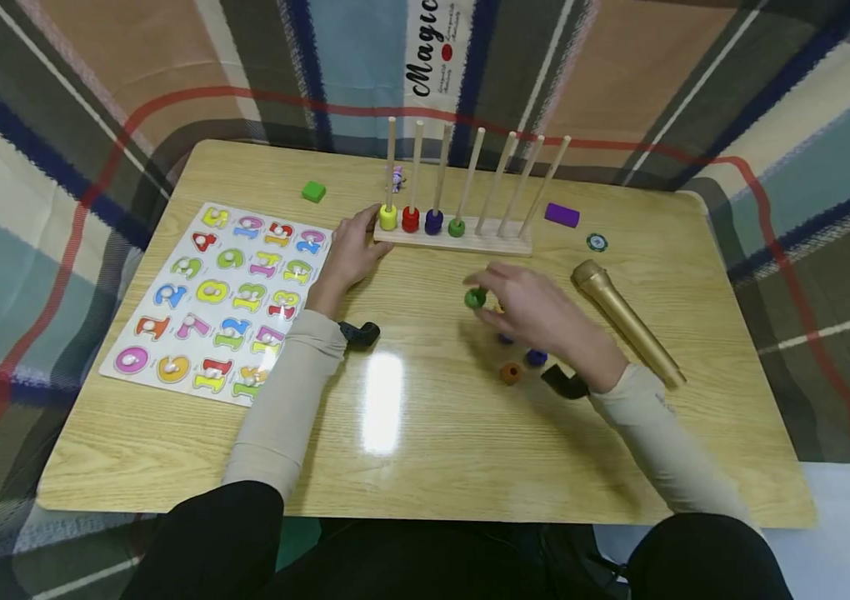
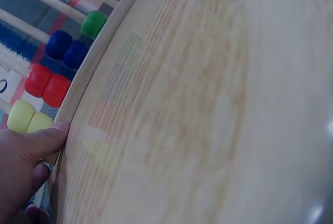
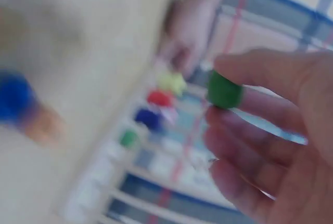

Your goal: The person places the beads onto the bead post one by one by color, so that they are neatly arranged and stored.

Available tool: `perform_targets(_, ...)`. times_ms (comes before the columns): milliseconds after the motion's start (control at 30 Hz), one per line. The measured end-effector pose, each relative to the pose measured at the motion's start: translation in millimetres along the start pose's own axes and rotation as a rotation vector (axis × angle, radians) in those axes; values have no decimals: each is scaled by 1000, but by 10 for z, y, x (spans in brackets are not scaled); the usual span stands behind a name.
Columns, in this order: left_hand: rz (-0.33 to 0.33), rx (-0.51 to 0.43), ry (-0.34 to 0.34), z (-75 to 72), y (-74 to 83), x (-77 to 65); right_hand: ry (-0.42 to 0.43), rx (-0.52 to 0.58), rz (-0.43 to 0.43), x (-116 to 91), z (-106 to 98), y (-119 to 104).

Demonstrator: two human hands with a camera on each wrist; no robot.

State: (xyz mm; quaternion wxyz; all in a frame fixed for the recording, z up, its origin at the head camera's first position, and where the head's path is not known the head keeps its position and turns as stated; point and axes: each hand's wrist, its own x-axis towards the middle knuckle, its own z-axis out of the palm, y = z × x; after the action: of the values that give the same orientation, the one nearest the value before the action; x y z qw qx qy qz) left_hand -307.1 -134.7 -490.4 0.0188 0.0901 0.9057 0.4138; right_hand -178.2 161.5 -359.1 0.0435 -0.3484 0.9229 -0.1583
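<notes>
My left hand (image 1: 350,254) grips the left end of a wooden peg rack (image 1: 496,242), its thumb on the front edge of the base in the left wrist view. From the left, the pegs carry yellow beads (image 1: 388,218), red beads (image 1: 410,219), dark blue beads (image 1: 434,222) and a single green bead (image 1: 457,227); three pegs at the right are bare. In front of the rack, my right hand (image 1: 541,317) pinches another green bead (image 3: 225,90) between thumb and fingertips, above the table. Loose below it lie an orange bead (image 1: 511,373) and a blue bead (image 1: 537,358); others are partly hidden by the hand.
A white number board (image 1: 196,350) lies at the left. A gold microphone-shaped thing (image 1: 631,325) lies right of my right hand. Toward the back are a green block (image 1: 314,192), a purple block (image 1: 562,215), a round token (image 1: 597,242) and a small figurine (image 1: 397,179) behind the rack.
</notes>
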Motion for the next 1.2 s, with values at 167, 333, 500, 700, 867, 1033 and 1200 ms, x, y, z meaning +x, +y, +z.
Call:
perform_targets(167,5,2,4,0,-10,2,262,-27,107,428,-498,178)
perform_targets(333,2,-3,0,-3,-16,-15,467,-61,143,823,-747,259)
perform_targets(500,2,-8,16,-25,2,-32,498,-73,211,1059,-795,292)
perform_targets(700,0,-5,3,-9,11,-25,386,-49,344,1135,-793,323)
perform_targets(867,0,3,0,22,0,-32,339,-46,381,1130,-757,353)
perform_targets(1033,-8,10,-10,12,7,-35,341,-50,375,1134,-729,354)
perform_targets(1200,-4,10,-2,-7,17,-40,419,-62,318,1020,-667,326)
